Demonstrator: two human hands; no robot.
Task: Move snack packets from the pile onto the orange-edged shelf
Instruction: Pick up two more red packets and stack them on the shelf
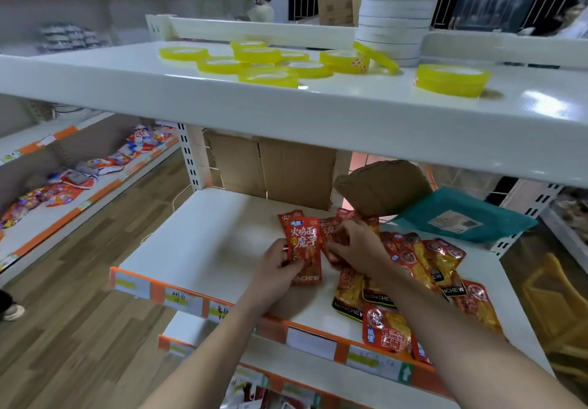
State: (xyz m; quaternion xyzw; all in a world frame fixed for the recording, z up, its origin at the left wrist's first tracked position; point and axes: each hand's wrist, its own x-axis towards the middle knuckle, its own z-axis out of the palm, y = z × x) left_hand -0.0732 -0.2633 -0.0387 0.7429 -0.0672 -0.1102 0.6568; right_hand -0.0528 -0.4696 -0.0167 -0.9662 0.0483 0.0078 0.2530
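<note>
Now L hand (276, 265) holds red packet (304, 239); R hand (357, 247) pinches 2nd packet (328, 228).

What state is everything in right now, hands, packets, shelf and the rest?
Left hand, gripping the red packet's lower part.
Red packet, face up, held by the left hand.
Right hand, pinching a second packet.
Second packet, partly hidden under the right hand.
Pile, overlapping packets lying on the shelf's right side.
Tape rolls, mostly flat on the upper shelf, one leaning.
Teal bag, lying flat behind the pile.
</note>
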